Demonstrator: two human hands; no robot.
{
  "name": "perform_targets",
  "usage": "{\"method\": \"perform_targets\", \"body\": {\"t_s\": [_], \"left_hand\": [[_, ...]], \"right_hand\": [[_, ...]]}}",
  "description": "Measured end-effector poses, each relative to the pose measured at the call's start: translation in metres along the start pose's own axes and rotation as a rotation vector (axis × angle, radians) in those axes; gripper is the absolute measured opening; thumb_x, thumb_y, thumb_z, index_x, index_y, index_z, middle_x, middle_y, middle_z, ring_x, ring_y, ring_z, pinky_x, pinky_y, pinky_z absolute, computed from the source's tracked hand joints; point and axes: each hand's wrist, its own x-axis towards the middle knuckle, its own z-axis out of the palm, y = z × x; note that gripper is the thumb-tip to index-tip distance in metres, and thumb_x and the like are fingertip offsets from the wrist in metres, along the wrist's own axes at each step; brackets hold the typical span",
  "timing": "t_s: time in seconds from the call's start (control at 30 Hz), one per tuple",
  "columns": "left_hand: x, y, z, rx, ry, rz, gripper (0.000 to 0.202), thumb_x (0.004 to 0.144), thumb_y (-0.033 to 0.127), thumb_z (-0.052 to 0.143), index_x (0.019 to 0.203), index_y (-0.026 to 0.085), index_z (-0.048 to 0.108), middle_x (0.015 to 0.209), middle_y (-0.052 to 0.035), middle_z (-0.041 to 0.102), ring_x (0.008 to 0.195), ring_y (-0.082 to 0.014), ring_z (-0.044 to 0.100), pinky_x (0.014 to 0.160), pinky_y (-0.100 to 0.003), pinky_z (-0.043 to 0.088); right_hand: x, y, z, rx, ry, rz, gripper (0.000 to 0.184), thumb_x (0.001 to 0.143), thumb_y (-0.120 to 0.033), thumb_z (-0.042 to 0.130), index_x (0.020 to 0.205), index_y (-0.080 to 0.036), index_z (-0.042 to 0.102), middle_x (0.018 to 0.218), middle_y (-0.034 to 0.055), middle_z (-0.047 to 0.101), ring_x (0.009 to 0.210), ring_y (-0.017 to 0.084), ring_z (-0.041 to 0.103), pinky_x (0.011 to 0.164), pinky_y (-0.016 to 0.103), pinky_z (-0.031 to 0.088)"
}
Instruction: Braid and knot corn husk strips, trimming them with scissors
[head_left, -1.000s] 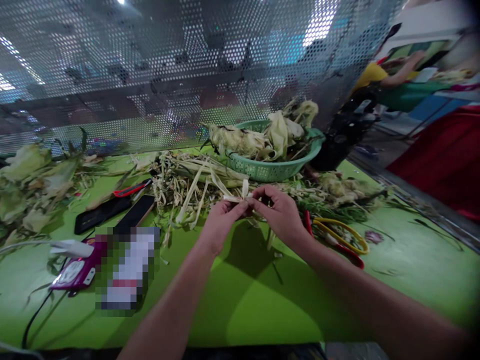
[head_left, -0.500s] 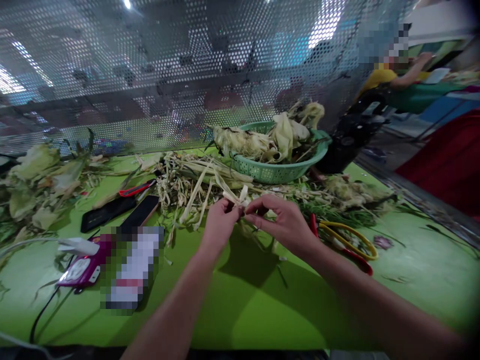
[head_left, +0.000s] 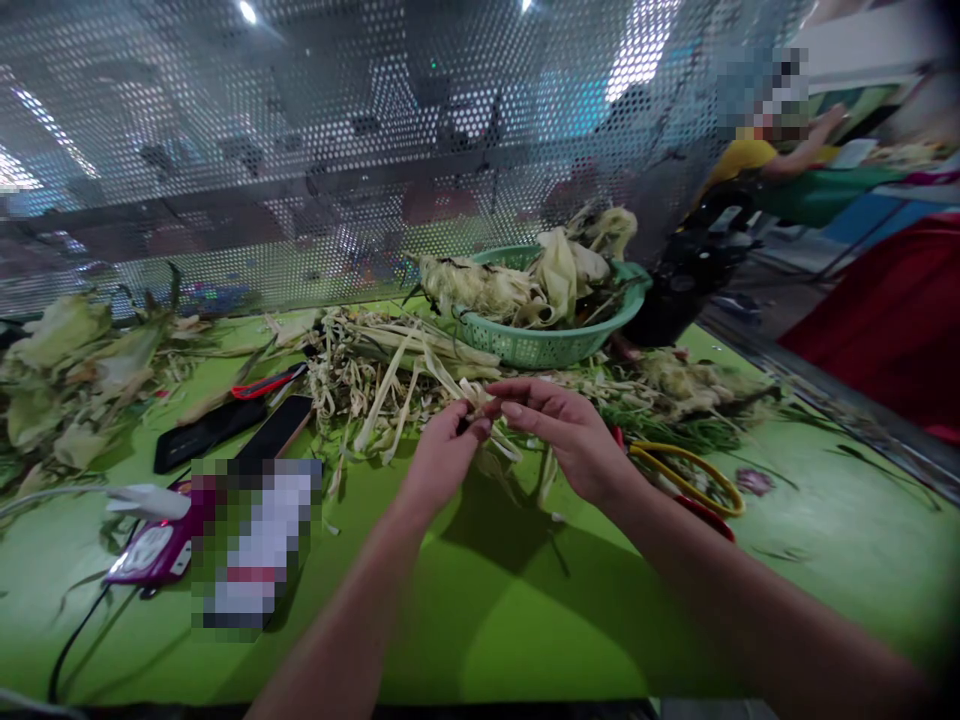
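My left hand [head_left: 448, 447] pinches a bundle of pale dried corn husk strips [head_left: 474, 391] just above the table. At the same bundle, my right hand [head_left: 559, 425] has its fingers bent together against the strips, their tips touching near the left thumb. The exact spot where both hands grip is partly hidden by the fingers. Loose husk ends hang below the hands. Directly behind lies a heap of husk strips and knotted pieces [head_left: 360, 370]. Right of my right hand rest yellow-handled scissors [head_left: 694, 465] and a red-handled tool [head_left: 705, 515].
A green basket [head_left: 540, 345] of husks and corn silk stands at the back. Leafy husks [head_left: 67, 370] lie far left. Phones [head_left: 277, 430], a red cutter [head_left: 266, 383] and a purple power strip [head_left: 154, 550] are on the left. A mesh screen [head_left: 300, 200] stands behind; a person in yellow [head_left: 746, 155] sits beyond.
The view has shifted slightly. My right hand's fingers have moved left over the strips, closer to my left hand, and the upright husk loop has lowered.
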Motion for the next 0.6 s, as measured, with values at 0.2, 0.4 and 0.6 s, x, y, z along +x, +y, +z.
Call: {"method": "perform_targets", "body": {"t_s": [0.2,0.4,0.6], "left_hand": [[-0.001,0.003,0.000,-0.156,0.017,-0.061,0.022,0.080,0.025,0.053,0.097,0.015,0.064,0.083,-0.0042,0.062,0.075,-0.0133,0.052,0.073,-0.025,0.040],[-0.002,0.002,0.002,-0.183,0.024,-0.057,0.021,0.078,0.027,0.055,0.092,0.015,0.066,0.083,-0.0039,0.062,0.075,-0.0136,0.052,0.072,-0.024,0.039],[-0.003,0.000,0.002,-0.090,0.061,-0.054,0.016,0.080,0.028,0.053,0.084,0.017,0.063,0.076,-0.0025,0.059,0.072,-0.0135,0.049,0.069,-0.024,0.038]], "right_hand": [[0.006,0.015,-0.005,-0.249,0.170,-0.136,0.019,0.071,-0.031,0.071,0.083,-0.018,0.064,0.073,0.0005,0.062,0.065,0.013,0.055,0.061,0.026,0.045],[0.003,0.016,-0.003,-0.612,0.144,-0.319,0.011,0.079,-0.029,0.065,0.085,-0.019,0.065,0.077,0.0030,0.062,0.069,0.016,0.055,0.061,0.028,0.045],[-0.001,0.013,-0.001,-0.737,0.145,-0.399,0.003,0.081,-0.023,0.062,0.082,-0.021,0.064,0.080,0.0033,0.065,0.074,0.018,0.059,0.069,0.030,0.047]]}}
